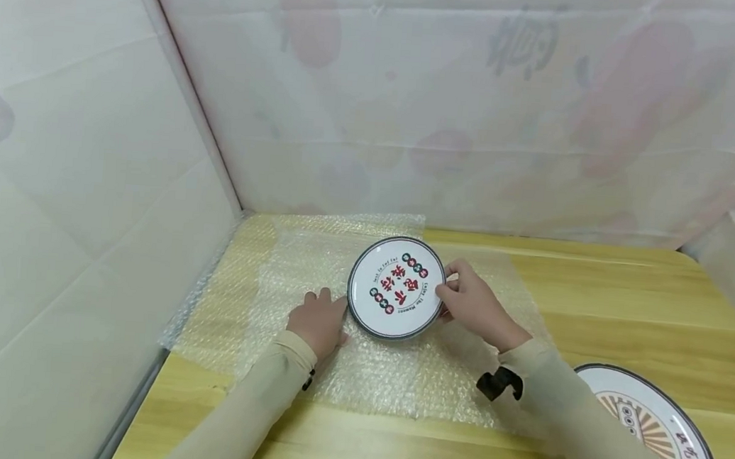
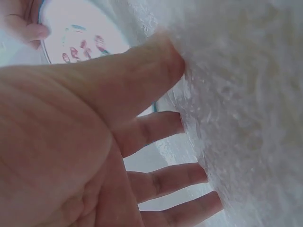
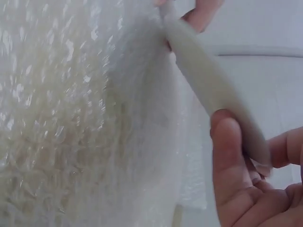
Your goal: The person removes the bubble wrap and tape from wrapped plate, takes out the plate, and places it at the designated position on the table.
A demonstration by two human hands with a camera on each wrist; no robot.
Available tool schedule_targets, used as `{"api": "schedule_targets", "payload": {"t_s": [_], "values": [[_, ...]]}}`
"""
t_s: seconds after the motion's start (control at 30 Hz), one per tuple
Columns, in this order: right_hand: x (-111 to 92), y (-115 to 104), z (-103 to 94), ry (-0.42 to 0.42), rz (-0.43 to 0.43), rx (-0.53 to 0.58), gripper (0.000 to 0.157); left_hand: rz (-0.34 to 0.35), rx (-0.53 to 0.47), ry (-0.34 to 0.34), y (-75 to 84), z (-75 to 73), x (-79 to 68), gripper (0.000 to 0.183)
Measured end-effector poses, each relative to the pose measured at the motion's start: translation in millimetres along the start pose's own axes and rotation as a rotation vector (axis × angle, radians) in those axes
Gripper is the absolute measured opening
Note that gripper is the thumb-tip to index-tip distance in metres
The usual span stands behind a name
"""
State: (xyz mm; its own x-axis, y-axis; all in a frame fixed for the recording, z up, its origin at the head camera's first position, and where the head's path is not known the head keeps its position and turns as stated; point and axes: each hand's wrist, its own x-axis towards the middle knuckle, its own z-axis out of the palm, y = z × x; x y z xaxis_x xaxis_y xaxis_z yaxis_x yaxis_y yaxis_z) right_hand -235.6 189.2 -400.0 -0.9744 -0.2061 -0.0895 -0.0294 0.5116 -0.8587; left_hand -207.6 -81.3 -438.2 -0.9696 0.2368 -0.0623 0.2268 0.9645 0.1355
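Note:
A small round white plate with a dark rim and red lettering is tilted over the sheet of bubble wrap. My right hand pinches its right rim, thumb on the printed face and fingers behind. Seen from the right wrist, the plate appears nearly edge-on, angled against the wrap. My left hand is beside the plate's lower left rim. In the left wrist view its fingers are extended and spread, with the tips at the bubble wrap.
A larger white plate with a sunburst and cartoon print lies at the right front of the wooden table, partly behind my right sleeve. Fabric-covered walls stand behind the table and at its left side.

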Motion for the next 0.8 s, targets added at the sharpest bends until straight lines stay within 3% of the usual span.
{"api": "schedule_targets", "payload": {"t_s": [0.27,0.47,0.6,0.8], "values": [[-26,-5,-44.4,0.016,-0.098,0.023,0.035,0.012,-0.038,0.01,2.8,0.9,2.7,0.043],[-46,21,-97.8,0.217,-0.175,-0.162,0.043,0.028,-0.027,-0.006,7.2,0.0,3.0,0.037],[-57,46,-140.4,0.337,-0.139,-0.254,0.048,0.03,-0.004,-0.004,7.6,0.8,4.3,0.038],[-64,87,-196.3,0.432,-0.023,-0.314,0.056,0.023,-0.003,-0.003,5.5,4.0,6.6,0.039]]}}
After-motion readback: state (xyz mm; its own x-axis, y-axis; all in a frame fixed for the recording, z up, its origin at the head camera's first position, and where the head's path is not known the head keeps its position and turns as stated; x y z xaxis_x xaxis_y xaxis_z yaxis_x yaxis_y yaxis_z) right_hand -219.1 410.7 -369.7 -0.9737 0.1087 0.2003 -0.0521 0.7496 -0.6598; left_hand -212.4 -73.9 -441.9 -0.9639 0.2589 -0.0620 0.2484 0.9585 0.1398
